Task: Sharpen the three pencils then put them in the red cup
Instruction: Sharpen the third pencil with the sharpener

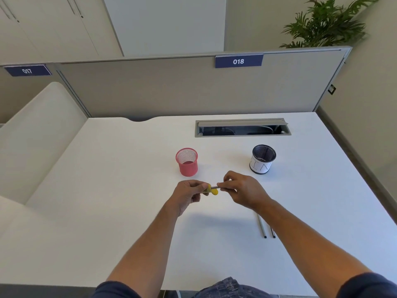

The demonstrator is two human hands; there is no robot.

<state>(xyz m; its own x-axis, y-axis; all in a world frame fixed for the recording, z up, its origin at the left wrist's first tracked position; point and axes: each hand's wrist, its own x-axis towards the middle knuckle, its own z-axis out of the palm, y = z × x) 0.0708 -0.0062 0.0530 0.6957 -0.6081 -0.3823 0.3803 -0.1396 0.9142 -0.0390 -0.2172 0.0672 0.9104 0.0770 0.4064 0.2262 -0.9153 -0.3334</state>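
Note:
My left hand grips a small yellow sharpener above the middle of the white desk. A grey pencil is pinched in my right hand, its end pushed into the sharpener; most of its length is hidden behind my fingers. Two more grey pencils lie side by side on the desk under my right forearm. The red mesh cup stands upright just beyond my hands, with no pencil showing in it.
A black mesh cup with a white paper label stands to the right of the red one. An open cable tray is set into the desk at the back, before a grey partition.

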